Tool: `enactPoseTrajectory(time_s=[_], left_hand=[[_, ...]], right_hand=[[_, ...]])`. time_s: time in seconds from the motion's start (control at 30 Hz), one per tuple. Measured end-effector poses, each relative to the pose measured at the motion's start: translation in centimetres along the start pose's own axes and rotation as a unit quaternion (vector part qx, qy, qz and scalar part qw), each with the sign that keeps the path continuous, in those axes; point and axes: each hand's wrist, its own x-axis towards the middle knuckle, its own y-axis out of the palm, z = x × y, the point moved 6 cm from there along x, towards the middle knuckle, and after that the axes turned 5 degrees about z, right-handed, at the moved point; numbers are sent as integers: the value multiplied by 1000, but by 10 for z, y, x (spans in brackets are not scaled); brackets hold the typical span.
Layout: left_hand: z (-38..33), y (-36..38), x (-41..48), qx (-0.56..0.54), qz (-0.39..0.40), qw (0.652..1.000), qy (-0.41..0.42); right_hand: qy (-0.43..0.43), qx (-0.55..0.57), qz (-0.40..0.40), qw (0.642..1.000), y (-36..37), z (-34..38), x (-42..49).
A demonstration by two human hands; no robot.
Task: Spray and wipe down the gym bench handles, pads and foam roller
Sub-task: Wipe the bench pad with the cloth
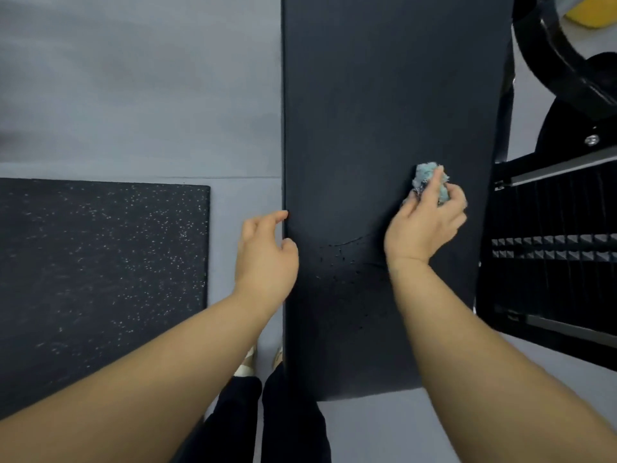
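A long black bench pad point(377, 111) runs up the middle of the view. My right hand point(425, 222) grips a bunched light-blue cloth point(425, 177) and holds it against the pad's right half. Spray droplets point(340, 255) bead on the pad just left of my right wrist. My left hand point(263, 255) sits at the pad's left edge, fingers loosely curled, fingertips touching the edge and holding nothing. No spray bottle, handles or foam roller show.
A speckled black rubber mat point(100, 279) lies on the grey floor point(140, 95) to the left. Black machine frame parts and a ribbed footplate point(561, 262) crowd the right side. My legs and shoes point(247, 362) stand below the pad's near end.
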Motion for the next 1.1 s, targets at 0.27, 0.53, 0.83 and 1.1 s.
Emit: enactPoseTrajectory(time_s=[0.27,0.53,0.83,1.1], left_hand=[[-14,21,-12,57,-39,997,37],[-50,65,-21,256,-5,960,111],[-49,101,-18,296,-50,945,131],[-34,122,-21,393,-40,911,121]], right_hand=[[-461,4,74,884,20,41,-110],[-15,-44,-34,998,-22,-76,10],[-460,-32,73,884,-11,-64,-63],[-158,14,24,987,-20,-111,-51]])
